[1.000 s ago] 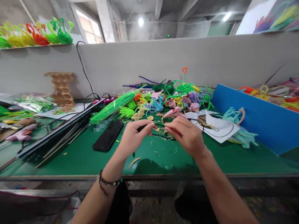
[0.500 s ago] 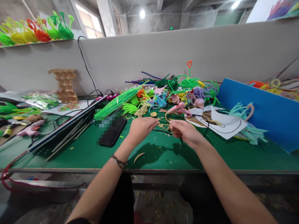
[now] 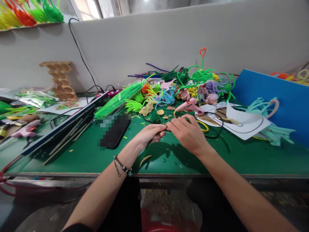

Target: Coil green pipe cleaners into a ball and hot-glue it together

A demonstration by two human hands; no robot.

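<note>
My left hand (image 3: 152,132) is closed, thumb and fingertips pinched on a thin dark strand (image 3: 162,130) above the green tabletop. My right hand (image 3: 187,132) meets it fingertip to fingertip, its bent fingers pressed together at the strand's other end. What lies inside the right fingers is hidden. A blurred dark green length hangs below my left palm. Just beyond the hands lie a dark green fuzzy bundle (image 3: 154,118), a round tan piece (image 3: 160,112) and a pink glue gun (image 3: 190,106). A yellow loop (image 3: 204,126) rests beside my right hand.
A black phone (image 3: 118,132), partly pixelated, lies left of my hands. Green pipe cleaners (image 3: 120,100) and a colourful fuzzy pile (image 3: 185,90) fill the back. Paper cut-outs (image 3: 248,124), a teal fuzzy piece (image 3: 275,132) and a blue board (image 3: 270,96) stand right. Scraps (image 3: 145,160) litter the table.
My hands, apart before, have come together at the fingertips. My left hand has turned and now pinches the dark strand. The view has tilted downward.
</note>
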